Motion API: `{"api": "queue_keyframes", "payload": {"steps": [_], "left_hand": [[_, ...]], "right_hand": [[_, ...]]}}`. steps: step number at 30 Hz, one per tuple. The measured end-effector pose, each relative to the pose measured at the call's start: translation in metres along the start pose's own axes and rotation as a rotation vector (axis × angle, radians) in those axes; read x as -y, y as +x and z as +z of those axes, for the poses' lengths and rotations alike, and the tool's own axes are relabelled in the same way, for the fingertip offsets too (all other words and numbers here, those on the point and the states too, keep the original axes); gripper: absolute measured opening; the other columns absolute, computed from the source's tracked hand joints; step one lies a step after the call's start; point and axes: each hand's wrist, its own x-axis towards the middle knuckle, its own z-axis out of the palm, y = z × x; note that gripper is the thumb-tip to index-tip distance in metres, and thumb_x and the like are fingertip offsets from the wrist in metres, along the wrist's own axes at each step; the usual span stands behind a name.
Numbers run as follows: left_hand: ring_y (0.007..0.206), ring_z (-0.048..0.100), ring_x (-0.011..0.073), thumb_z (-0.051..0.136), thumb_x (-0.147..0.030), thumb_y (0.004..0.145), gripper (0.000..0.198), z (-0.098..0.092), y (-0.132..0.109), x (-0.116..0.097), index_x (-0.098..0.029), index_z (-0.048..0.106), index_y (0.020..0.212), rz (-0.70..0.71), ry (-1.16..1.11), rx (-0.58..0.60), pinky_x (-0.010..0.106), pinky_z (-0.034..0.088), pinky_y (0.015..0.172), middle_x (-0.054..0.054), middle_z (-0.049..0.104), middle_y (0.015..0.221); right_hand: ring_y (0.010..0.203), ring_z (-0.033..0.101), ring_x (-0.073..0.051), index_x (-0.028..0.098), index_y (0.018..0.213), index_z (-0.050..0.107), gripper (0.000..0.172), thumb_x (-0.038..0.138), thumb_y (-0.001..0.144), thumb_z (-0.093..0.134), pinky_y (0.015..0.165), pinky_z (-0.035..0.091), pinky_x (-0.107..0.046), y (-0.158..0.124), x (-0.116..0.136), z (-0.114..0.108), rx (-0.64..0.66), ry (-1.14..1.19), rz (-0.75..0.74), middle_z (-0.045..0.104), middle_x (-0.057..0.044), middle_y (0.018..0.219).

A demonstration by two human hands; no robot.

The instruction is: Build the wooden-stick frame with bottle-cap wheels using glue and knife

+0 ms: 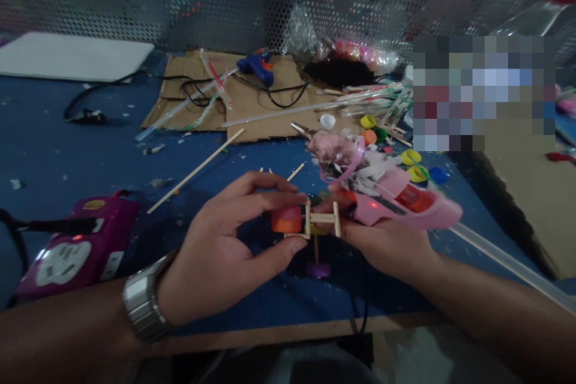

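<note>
My left hand (225, 240), with a metal watch (146, 297) at its wrist, pinches a small frame of wooden sticks (323, 217) between thumb and fingers. An orange and pink cap (287, 220) sits at the frame's left side. Below it, a purple cap (318, 269) hangs on a thin stick. My right hand (387, 246) is closed on a pink glue gun (382, 198), its fingertips close to the frame's right end. The gun's metal nozzle (300, 128) points away and left; a clear glue stick (504, 255) extends from its back. White glue strands cling to the gun.
A blue glue gun (256, 67) lies on cardboard (270, 123), its cord running left. Loose caps (368, 122) and a bundle of wrapped sticks (378, 99) are behind my right hand. A magenta power strip (85, 246) is at left, near a wooden stick (195, 171). Perforated metal stands behind.
</note>
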Motion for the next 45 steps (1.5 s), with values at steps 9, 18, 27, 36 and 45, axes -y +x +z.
{"api": "queue_keyframes", "payload": {"steps": [9, 18, 27, 36, 45], "left_hand": [[0.119, 0.074, 0.0238, 0.087, -0.030, 0.090, 0.031, -0.001, 0.000, 0.000, -0.033, 0.081, 0.120, -0.008, 0.010, 0.002, 0.038, 0.062, 0.106, 0.003, 0.075, 0.128], [0.121, 0.074, 0.0224, 0.087, -0.030, 0.091, 0.031, -0.001, 0.000, 0.000, -0.032, 0.080, 0.121, -0.001, 0.023, 0.007, 0.036, 0.061, 0.107, 0.003, 0.075, 0.129], [0.120, 0.074, 0.0218, 0.085, -0.030, 0.093, 0.031, 0.000, 0.000, 0.000, -0.031, 0.080, 0.123, 0.005, 0.025, 0.005, 0.035, 0.060, 0.105, 0.003, 0.075, 0.129], [0.120, 0.074, 0.0206, 0.085, -0.029, 0.093, 0.031, 0.000, 0.000, -0.001, -0.031, 0.080, 0.123, 0.000, 0.028, 0.005, 0.033, 0.060, 0.106, 0.002, 0.075, 0.129], [0.119, 0.074, 0.0179, 0.085, -0.025, 0.092, 0.031, 0.000, -0.002, 0.001, -0.029, 0.080, 0.123, 0.033, 0.023, -0.004, 0.029, 0.059, 0.105, 0.002, 0.075, 0.128]], "right_hand": [[0.099, 0.079, -0.024, 0.028, 0.084, 0.087, 0.005, 0.027, 0.079, 0.087, 0.098, 0.064, -0.034, 0.001, 0.002, -0.001, 0.010, -0.024, 0.002, 0.086, 0.000, 0.103], [0.097, 0.080, -0.025, 0.029, 0.087, 0.087, 0.006, 0.029, 0.081, 0.086, 0.100, 0.063, -0.037, 0.001, 0.002, -0.002, 0.011, -0.023, -0.023, 0.088, 0.001, 0.105], [0.096, 0.081, -0.025, 0.028, 0.088, 0.088, 0.007, 0.029, 0.081, 0.087, 0.096, 0.064, -0.035, 0.001, 0.002, -0.002, 0.013, -0.008, -0.015, 0.088, 0.000, 0.106], [0.089, 0.078, -0.020, 0.027, 0.089, 0.089, 0.008, 0.029, 0.082, 0.087, 0.094, 0.063, -0.032, -0.001, 0.000, -0.003, -0.002, -0.046, -0.013, 0.087, -0.001, 0.107], [0.090, 0.078, -0.022, 0.029, 0.086, 0.088, 0.007, 0.034, 0.080, 0.090, 0.095, 0.064, -0.035, -0.001, -0.007, 0.000, -0.027, -0.014, -0.053, 0.086, 0.001, 0.105]]}}
